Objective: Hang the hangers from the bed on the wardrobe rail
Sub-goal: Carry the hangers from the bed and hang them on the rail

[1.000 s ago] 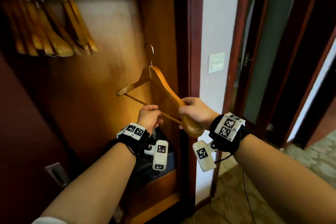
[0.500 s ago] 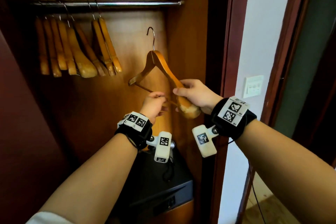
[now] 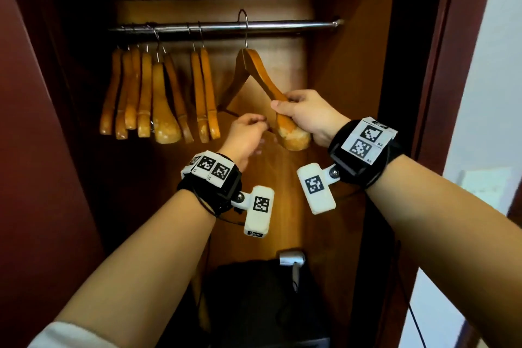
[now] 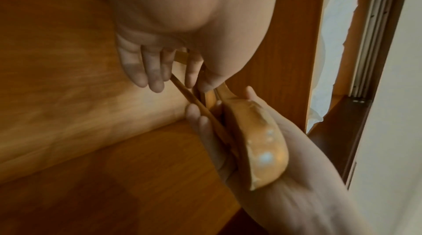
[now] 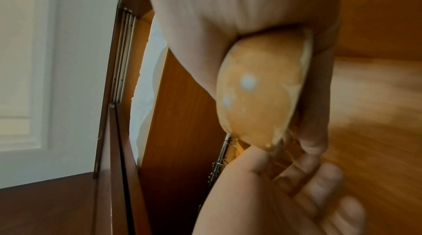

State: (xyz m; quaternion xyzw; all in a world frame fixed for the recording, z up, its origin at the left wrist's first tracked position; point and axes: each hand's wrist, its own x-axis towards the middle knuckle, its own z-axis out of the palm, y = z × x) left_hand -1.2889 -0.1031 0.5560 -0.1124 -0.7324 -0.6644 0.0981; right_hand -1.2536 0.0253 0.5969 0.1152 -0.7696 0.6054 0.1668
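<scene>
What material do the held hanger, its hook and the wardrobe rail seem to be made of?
Hanger: looks like wood with a glossy orange-brown varnish; its broad end shines with highlights.
Hook: thin silvery wire, probably steel.
Rail: a round bar with a bright reflective streak, likely chromed or polished metal.

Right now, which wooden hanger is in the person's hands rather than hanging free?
The rightmost hanger: the right hand grips its shoulder end, the left hand holds its bar. The others hang untouched, bunched left.
</scene>
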